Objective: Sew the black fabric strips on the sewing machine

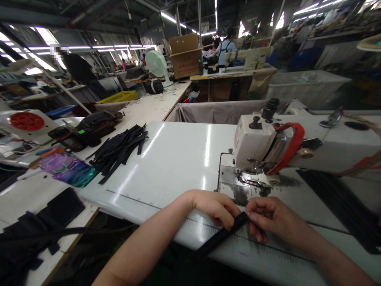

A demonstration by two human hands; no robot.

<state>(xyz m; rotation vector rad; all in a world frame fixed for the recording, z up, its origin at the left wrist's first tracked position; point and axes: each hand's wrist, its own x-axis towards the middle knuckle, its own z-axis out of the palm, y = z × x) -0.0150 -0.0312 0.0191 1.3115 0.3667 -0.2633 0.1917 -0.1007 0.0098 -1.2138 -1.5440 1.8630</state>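
Both hands meet near the front edge of the white sewing table [178,155], just in front of the sewing machine [256,139]. Between them a narrow black fabric strip [220,236] slants down to the left, past the table edge. My left hand [216,208] has its fingers closed on the strip near its upper end. My right hand [264,218] pinches the strip's upper tip. A pile of black strips [122,147] lies at the table's left side. More long black pieces [342,206] lie to the right of the machine.
At the left are a purple-teal pouch [68,169], dark fabric pieces [65,204] and another machine [26,123]. Farther back stand a green fan [156,64], a cardboard box [185,55] and a white bin [306,83]. People are at other tables.
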